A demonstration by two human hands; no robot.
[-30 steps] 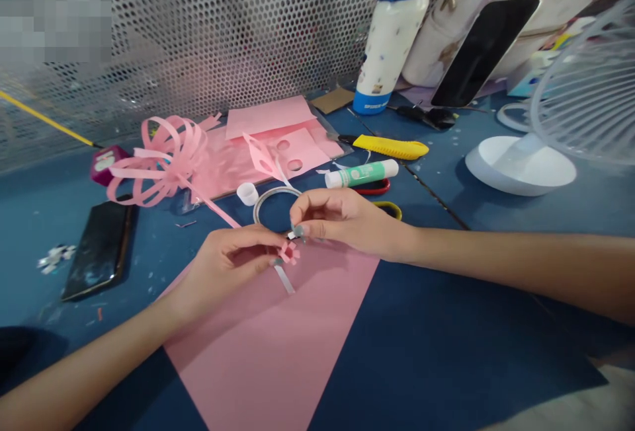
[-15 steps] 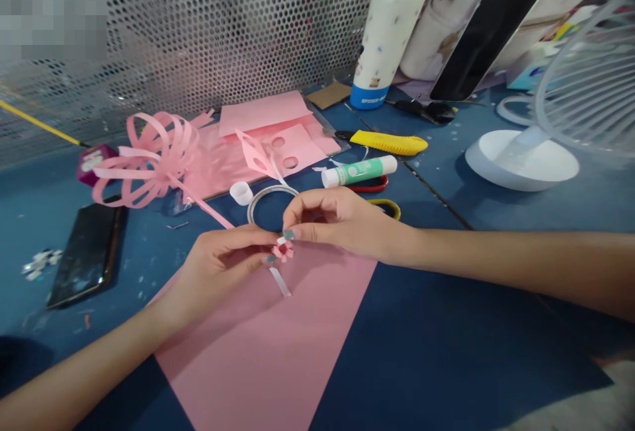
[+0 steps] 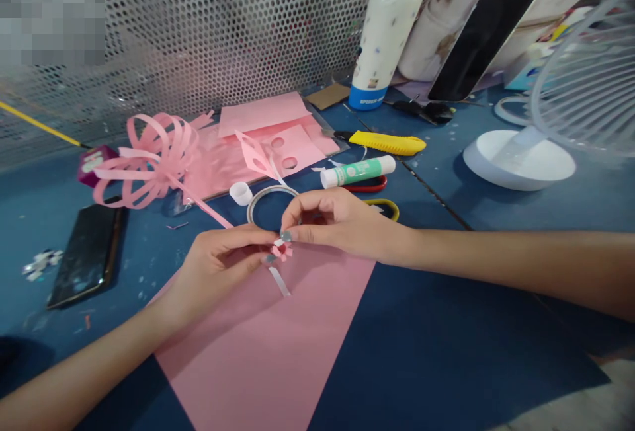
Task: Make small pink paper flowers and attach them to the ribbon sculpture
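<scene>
Between my two hands is a small pink paper piece with a fringed edge [image 3: 282,250], pinched over a pink sheet [image 3: 278,358]. My left hand [image 3: 218,259] closes thumb and forefinger on its left side. My right hand [image 3: 337,223] pinches at its top edge, where a bit of white shows under the fingertips. Below the left thumb a narrow white strip [image 3: 279,281] sticks out; whether it joins the pink piece I cannot tell. A ring of tape [image 3: 252,209] lies just behind my fingers, with a small white cap [image 3: 241,193] beside it.
Behind my hands lie a glue stick [image 3: 358,172], a yellow cutter [image 3: 389,143], scissors with red and yellow handles [image 3: 389,209] and pink sheets [image 3: 265,114]. Left are a looped pink paper-strip piece [image 3: 163,160] and a phone [image 3: 89,252]. A bottle [image 3: 387,41] and fan [image 3: 520,160] stand right.
My right fingertips have shifted very slightly left on the pink piece. Both hands keep their pinch, and the view has moved a little.
</scene>
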